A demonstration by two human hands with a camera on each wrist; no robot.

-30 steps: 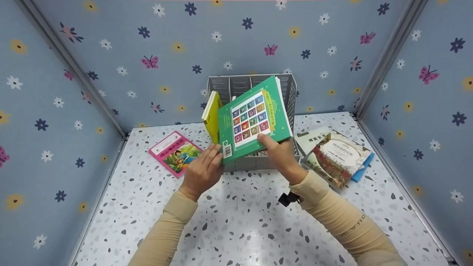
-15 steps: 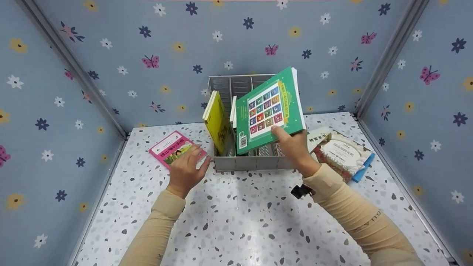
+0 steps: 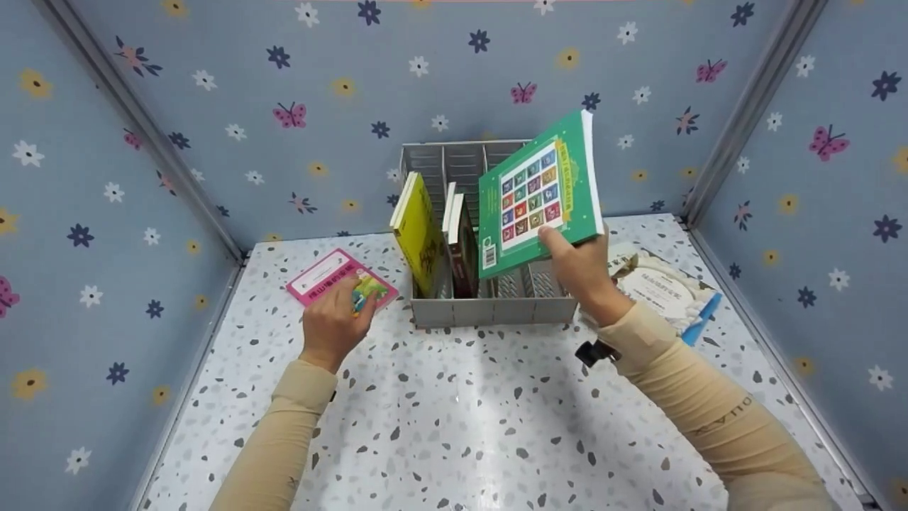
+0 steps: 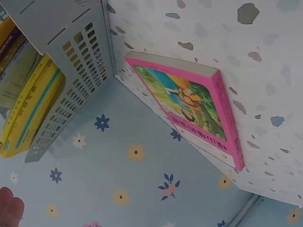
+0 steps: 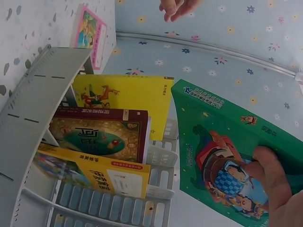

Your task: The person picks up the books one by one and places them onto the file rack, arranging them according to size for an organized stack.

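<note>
My right hand (image 3: 583, 273) grips a green-covered book (image 3: 532, 191), thumb on its back cover, tilted above the right part of a grey divided rack (image 3: 496, 312). The right wrist view shows its front cover with cartoon figures (image 5: 232, 175). Over a pink-edged book (image 3: 319, 277) lying flat on the surface at left hangs my left hand (image 3: 332, 323), fingers loosely bent and holding nothing. The left wrist view shows the pink book whole, with only fingertips (image 4: 10, 208) at the corner. A yellow book (image 3: 417, 234) stands in the rack's leftmost slot.
Beside the yellow book, a dark red book (image 5: 99, 135) and an orange-yellow one (image 5: 94, 172) stand in the rack. Right of the rack lie a flowery pale book (image 3: 660, 291) and a blue-edged one (image 3: 702, 319), partly behind my right arm. A patterned wall (image 3: 340, 128) rises behind.
My left hand has come off the green book's lower left corner and moved left over the pink book. My right hand has carried the green book right and up, uncovering the standing books.
</note>
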